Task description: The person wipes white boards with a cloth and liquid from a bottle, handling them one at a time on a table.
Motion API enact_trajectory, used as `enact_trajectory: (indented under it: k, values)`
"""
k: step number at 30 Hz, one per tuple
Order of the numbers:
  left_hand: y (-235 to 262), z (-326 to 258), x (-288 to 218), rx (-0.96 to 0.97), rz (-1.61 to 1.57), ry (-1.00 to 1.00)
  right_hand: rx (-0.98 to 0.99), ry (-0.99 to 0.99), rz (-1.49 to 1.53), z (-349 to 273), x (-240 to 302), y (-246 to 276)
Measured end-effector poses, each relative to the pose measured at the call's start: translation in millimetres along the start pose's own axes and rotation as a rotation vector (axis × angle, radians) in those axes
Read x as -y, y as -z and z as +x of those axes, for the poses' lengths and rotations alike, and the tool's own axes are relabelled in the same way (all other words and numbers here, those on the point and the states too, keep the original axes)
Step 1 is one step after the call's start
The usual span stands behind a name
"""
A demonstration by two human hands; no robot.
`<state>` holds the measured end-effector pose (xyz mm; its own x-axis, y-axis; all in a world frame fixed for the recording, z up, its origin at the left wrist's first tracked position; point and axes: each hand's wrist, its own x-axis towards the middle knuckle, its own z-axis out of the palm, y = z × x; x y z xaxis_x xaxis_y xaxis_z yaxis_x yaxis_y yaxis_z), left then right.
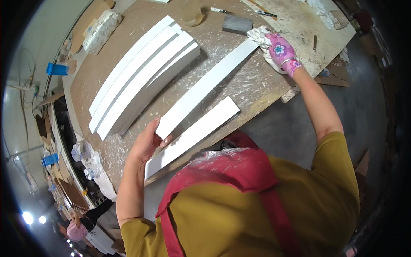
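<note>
1. The long white strip (207, 88) lies slantwise across the middle of the desk (265, 81), its near end at the person's left and its far end up by the right.
2. It looks stiff and straight, with a smooth painted face and sharp edges. I judge it light for its length, rather slippery on the flat, and liable to chip or mark at the corners.
3. The left hand (150, 141), bare, steadies the near end, thumb and fingers closed lightly on the corner, the fingertips on top.
4. The right hand (280, 51), in a flowered pink glove, is bunched around a white rag (261, 36) and presses it on the far end of the strip.
5. The best hold seems to be along the two long edges, near an end or at the middle, so the face stays clean.
6. A shorter white strip (192, 135) lies just beside it, nearer the person's body.
7. A stack of similar white strips (141, 75) lies farther left, well apart.
8. A grey block (236, 24) rests near the rag, and the desk is streaked with white dust.
</note>
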<state>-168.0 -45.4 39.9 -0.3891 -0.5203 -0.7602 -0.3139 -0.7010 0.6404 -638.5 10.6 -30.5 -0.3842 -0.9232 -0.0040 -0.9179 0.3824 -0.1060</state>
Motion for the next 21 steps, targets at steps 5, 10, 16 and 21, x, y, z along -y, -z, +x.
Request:
enact_trajectory:
  k: [5,10,16,21]
  values:
    - [1,9,-9,0.045,0.063,-0.005,-0.126,0.314,-0.131,-26,79,42]
    - [-4,9,-8,-0.018,0.187,-0.211,-0.232,0.524,0.068,-17,142,-2]
    - [49,-37,25,-0.093,0.065,-0.293,-0.217,0.052,0.13,14,-36,-11]
    - [115,-106,91,-0.138,-0.055,-0.276,0.044,0.134,0.812,-55,10,29]
